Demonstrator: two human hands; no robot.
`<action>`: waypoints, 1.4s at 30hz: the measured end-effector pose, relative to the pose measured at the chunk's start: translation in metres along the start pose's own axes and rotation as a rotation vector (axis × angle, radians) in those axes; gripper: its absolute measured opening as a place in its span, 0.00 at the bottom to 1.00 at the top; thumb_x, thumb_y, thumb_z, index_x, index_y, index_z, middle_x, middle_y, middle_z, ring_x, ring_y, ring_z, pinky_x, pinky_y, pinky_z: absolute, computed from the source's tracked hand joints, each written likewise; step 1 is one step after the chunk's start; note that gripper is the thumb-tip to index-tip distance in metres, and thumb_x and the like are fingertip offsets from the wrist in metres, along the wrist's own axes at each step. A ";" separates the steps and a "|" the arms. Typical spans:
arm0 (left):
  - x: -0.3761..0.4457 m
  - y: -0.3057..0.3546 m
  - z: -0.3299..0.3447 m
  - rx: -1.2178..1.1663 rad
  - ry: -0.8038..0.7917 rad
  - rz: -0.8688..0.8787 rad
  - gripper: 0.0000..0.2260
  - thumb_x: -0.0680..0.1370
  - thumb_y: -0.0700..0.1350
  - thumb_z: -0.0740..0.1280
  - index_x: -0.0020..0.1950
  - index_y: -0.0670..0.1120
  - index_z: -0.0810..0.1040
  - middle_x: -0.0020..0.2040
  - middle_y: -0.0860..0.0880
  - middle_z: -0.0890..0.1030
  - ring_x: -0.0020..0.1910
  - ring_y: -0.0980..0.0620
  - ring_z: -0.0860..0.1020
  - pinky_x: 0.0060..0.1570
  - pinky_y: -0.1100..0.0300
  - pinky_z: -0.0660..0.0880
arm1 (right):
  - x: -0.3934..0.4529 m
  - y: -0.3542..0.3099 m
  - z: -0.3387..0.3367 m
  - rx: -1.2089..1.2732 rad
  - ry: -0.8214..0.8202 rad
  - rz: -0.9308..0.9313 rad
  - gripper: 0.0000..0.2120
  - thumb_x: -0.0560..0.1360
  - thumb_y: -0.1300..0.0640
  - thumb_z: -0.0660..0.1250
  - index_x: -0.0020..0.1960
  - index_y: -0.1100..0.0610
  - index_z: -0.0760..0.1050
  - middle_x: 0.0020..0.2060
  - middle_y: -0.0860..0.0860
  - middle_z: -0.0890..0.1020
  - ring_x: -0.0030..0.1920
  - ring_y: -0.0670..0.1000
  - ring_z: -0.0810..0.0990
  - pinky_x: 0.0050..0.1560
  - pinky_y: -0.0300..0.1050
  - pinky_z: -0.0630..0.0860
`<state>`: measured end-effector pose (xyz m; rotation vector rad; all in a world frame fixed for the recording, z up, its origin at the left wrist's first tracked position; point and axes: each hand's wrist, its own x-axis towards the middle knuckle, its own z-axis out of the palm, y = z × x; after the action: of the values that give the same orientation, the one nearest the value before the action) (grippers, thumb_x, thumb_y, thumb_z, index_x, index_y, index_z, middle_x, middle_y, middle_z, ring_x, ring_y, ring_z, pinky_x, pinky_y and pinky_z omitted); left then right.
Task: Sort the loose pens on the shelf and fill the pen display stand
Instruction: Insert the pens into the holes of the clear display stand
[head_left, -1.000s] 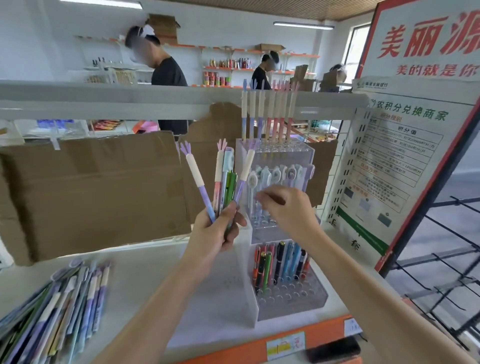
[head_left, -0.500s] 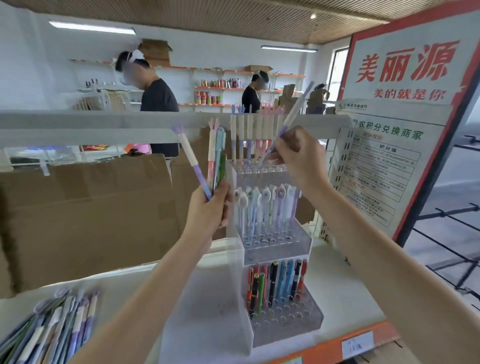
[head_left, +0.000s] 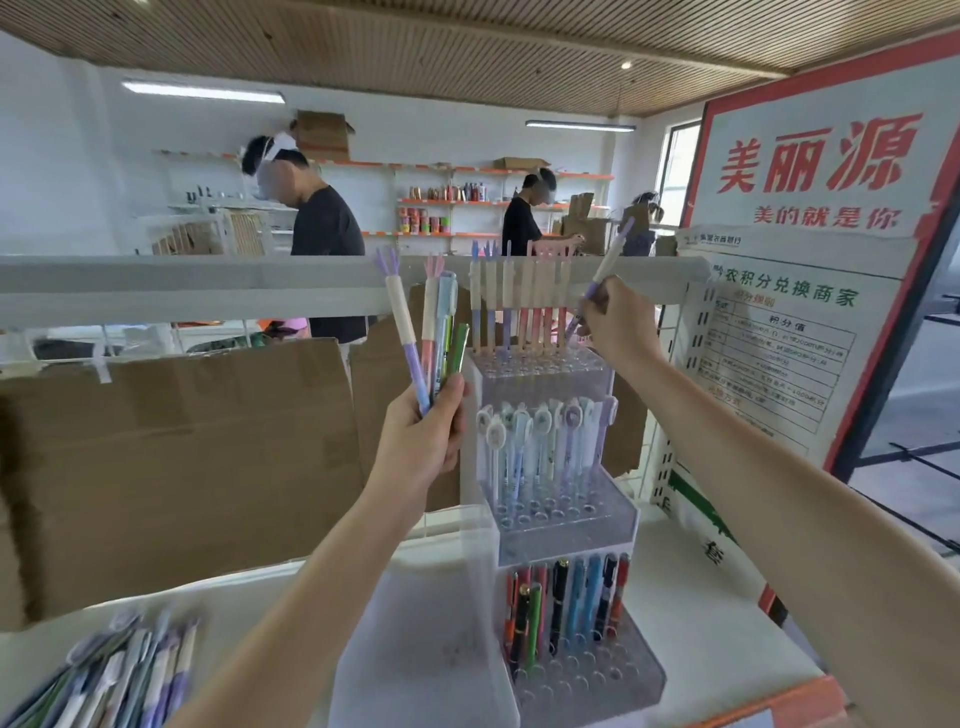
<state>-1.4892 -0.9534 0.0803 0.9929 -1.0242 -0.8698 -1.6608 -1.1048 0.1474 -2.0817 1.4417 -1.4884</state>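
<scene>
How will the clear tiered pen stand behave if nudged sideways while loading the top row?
Probably tippy: the pen display stand is tall and narrow, and the top-tier pens stand high above it. Likely light, being thin clear plastic. It may slide on the smooth white shelf, since the right hand works on top and nothing braces it.

Cardboard sheet (head_left: 171, 467), red-lettered sign (head_left: 810, 171)
</scene>
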 end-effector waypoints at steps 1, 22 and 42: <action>0.001 0.000 0.000 0.001 0.000 -0.005 0.15 0.80 0.47 0.62 0.51 0.33 0.74 0.27 0.50 0.69 0.21 0.56 0.62 0.19 0.66 0.58 | 0.002 0.001 0.000 -0.027 0.010 -0.021 0.03 0.79 0.61 0.61 0.49 0.60 0.72 0.41 0.56 0.80 0.39 0.54 0.80 0.39 0.48 0.78; -0.009 0.001 0.014 0.002 -0.080 -0.012 0.08 0.81 0.44 0.60 0.45 0.41 0.74 0.28 0.50 0.69 0.22 0.57 0.62 0.19 0.67 0.58 | 0.004 0.014 0.005 -0.304 -0.225 -0.052 0.09 0.80 0.61 0.57 0.48 0.65 0.73 0.38 0.58 0.75 0.39 0.54 0.72 0.30 0.40 0.63; -0.030 -0.014 -0.007 -0.077 -0.094 0.012 0.08 0.81 0.37 0.59 0.44 0.40 0.74 0.30 0.47 0.75 0.24 0.54 0.63 0.20 0.65 0.58 | -0.125 -0.045 0.015 0.337 -0.561 -0.106 0.07 0.74 0.52 0.69 0.43 0.55 0.82 0.30 0.43 0.80 0.31 0.38 0.74 0.37 0.33 0.69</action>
<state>-1.4927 -0.9281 0.0575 0.8867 -1.0670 -0.9466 -1.6238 -0.9882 0.0925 -2.1377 0.8235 -0.9677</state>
